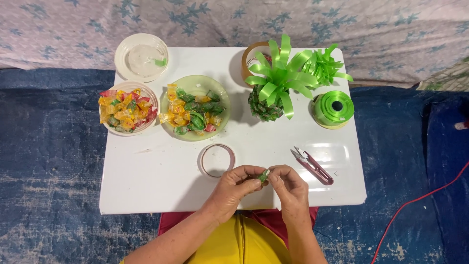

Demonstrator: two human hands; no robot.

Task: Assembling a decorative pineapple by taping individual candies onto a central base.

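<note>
**Both hands pinch one green candy over the white surface**

The left hand (238, 182) and the right hand (288, 183) meet at the near edge of the white surface (146, 186). Their fingertips are closed together on a small green wrapped candy (264, 176), so the grip of each hand is clamped on it. Far to the upper left of the grip stands a bowl of yellow and red candies (128, 107), then a green plate of mixed candies (195, 106). Just left of the grip lies a clear tape ring (217, 160). Above the grip stands a green ribbon pineapple (273, 83). To the right lie pink thread snips (312, 165), and further up a green ribbon roll (333, 108).
</note>
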